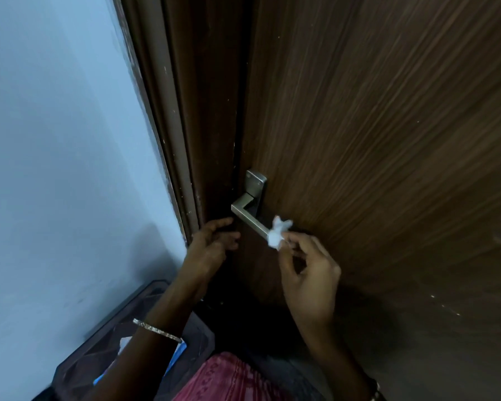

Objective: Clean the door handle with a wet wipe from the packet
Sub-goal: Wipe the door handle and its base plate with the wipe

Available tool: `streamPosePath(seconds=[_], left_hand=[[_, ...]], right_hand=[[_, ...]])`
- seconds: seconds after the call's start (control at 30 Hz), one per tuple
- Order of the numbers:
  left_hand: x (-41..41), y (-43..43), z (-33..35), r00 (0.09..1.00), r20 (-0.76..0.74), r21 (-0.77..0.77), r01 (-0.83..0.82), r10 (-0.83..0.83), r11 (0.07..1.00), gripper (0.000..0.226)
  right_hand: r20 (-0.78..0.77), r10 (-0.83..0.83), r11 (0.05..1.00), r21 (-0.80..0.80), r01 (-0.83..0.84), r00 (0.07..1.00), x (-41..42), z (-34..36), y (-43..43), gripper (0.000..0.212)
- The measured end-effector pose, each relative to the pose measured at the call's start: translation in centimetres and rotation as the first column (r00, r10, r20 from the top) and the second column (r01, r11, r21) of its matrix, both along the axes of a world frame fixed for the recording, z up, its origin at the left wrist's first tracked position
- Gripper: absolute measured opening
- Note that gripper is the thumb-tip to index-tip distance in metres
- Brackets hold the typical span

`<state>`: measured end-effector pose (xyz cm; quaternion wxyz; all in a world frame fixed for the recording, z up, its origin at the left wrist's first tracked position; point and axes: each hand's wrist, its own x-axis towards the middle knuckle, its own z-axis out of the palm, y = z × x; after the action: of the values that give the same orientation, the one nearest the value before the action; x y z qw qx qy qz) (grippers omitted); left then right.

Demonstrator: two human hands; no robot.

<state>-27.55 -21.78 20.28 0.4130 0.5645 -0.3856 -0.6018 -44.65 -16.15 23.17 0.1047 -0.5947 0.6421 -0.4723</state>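
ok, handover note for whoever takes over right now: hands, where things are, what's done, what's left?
The left hand holds nothing; its fingers are at the edge of the dark brown wooden door.
The right hand pinches the crumpled white wet wipe at the free end of the silver metal lever door handle.
Done: the wipe is out and on the lever tip.
Left: how much has been wiped cannot be told, so go over the lever and the backplate.
The packet is not clearly visible.
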Motion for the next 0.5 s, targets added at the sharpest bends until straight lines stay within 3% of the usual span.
streamPosePath(seconds=[0.1,0.2,0.23,0.3,0.4,0.5], left_hand=[[-1.0,1.8,-0.8,0.991,-0.002,0.073,0.135,-0.135,0.988,0.030],[-1.6,2.9,-0.9,0.949,-0.142,0.051,0.292,-0.282,0.955,0.033],[-1.8,3.0,-0.8,0.928,-0.211,0.036,0.322,-0.308,0.946,0.037],[-2.0,3.0,-0.6,0.903,-0.276,0.001,0.344,-0.330,0.939,0.039],[-2.1,2.4,-0.2,0.942,-0.225,-0.022,0.250,-0.248,0.968,0.024],[-1.6,1.4,-0.4,0.961,-0.275,0.043,0.035,-0.022,0.998,0.020]], right_hand=[[0.328,-0.102,0.975,0.221,0.029,0.939,-1.5,-1.8,0.9,0.014],[0.744,-0.172,0.908,0.374,-0.188,0.646,-1.4,-2.1,1.3,0.014],[0.805,-0.180,0.898,0.369,-0.239,0.566,-1.1,-1.8,1.3,0.014],[0.855,-0.171,0.894,0.344,-0.287,0.489,-0.7,-1.3,1.1,0.015],[0.844,-0.139,0.881,0.344,-0.325,0.518,-0.4,-0.7,0.8,0.015],[0.686,-0.096,0.895,0.377,-0.240,0.721,-1.1,-0.5,0.5,0.022]])
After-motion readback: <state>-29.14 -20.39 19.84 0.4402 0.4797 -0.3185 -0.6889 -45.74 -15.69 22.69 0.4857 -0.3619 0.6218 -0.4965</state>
